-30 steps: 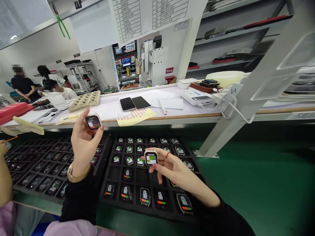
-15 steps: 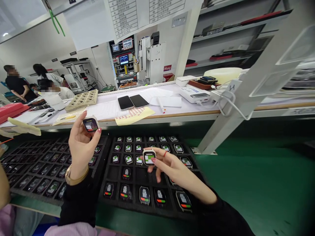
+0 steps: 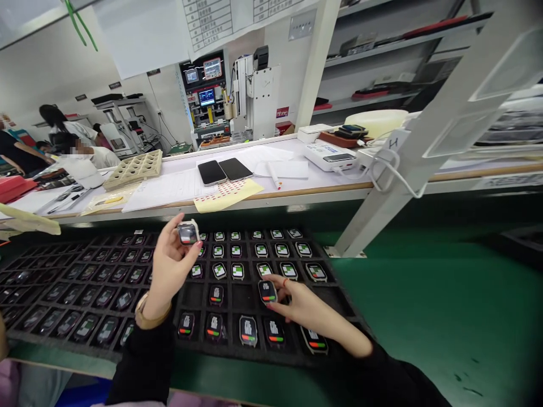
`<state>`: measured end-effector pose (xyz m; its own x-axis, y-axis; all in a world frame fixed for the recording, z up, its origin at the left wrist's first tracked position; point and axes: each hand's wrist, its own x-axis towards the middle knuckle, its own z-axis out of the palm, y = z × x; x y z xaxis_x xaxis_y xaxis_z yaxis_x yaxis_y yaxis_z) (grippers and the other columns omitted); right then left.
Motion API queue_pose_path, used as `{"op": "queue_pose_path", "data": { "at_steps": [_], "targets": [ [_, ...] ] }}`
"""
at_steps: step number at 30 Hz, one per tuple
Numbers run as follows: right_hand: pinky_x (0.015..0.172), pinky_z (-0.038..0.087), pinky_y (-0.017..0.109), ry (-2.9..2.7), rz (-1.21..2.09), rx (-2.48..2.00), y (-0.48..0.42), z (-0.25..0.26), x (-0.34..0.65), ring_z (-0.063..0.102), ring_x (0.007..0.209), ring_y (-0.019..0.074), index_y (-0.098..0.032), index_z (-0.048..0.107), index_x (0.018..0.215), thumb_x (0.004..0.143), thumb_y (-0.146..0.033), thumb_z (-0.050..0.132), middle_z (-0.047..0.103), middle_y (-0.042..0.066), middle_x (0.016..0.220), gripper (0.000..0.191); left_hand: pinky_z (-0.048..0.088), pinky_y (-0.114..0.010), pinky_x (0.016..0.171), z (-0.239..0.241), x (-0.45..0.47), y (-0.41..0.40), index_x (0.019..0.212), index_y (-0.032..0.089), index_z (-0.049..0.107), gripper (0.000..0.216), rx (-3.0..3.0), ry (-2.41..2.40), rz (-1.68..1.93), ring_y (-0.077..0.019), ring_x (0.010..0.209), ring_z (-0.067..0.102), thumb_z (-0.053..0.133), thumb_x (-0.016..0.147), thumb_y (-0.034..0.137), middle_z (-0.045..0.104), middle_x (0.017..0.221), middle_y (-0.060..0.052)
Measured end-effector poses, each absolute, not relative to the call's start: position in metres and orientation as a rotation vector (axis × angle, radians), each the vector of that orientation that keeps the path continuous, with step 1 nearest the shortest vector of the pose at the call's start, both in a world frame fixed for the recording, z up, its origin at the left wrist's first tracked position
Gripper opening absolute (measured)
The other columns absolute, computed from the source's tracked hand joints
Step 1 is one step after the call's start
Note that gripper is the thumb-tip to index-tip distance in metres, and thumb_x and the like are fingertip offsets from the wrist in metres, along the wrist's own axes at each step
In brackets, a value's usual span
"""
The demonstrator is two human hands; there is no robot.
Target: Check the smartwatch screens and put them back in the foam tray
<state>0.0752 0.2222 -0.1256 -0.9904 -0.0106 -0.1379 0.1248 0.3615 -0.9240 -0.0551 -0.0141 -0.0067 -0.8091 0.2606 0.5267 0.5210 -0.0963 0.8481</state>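
My left hand [image 3: 169, 265] is raised, wrist bent back, palm turned toward me, with a band on the wrist and a dark sleeve down the forearm. Its thumb and fingers [image 3: 195, 246] pinch closed at the top, nails painted red. My right hand [image 3: 297, 302] lies lower and flatter, reaching in from the right with the forearm angled across in a dark sleeve. Its fingertips [image 3: 275, 297] curl down and close together; a red ring shows on one finger.

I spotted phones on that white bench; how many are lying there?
2: one phone and a second phone lie side by side, screens dark, above the yellow sheet. Others may be hidden among the clutter further right.
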Motion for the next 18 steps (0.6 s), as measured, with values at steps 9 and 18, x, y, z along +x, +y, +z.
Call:
{"op": "queue_pose_path", "data": {
  "at_steps": [9,18],
  "targets": [
    [0.074,0.055,0.038,3.356,-1.250,-0.067,0.222,-0.111,0.073,0.062,0.089,0.0256,-0.016,0.062,0.119,0.093,-0.021,0.055,0.059,0.011,0.107,0.027,0.053,-0.020,0.081,-0.023,-0.038,0.015,0.140,0.026,0.045,0.069,-0.975,-2.129,-2.342,-0.0111,0.090,0.061,0.076,0.078,0.028,0.063,0.107,-0.004],
    [0.080,0.050,0.030,3.598,-1.638,-0.929,0.181,-0.031,0.059,0.059,0.092,0.0189,-0.022,0.060,0.113,0.095,-0.009,0.059,0.057,0.005,0.100,0.023,0.051,-0.020,0.069,-0.015,-0.023,0.019,0.130,0.020,0.058,0.073,-0.930,-2.283,-2.409,-0.0131,0.081,0.063,0.087,0.063,0.022,0.072,0.097,-0.004]
  ]
}}
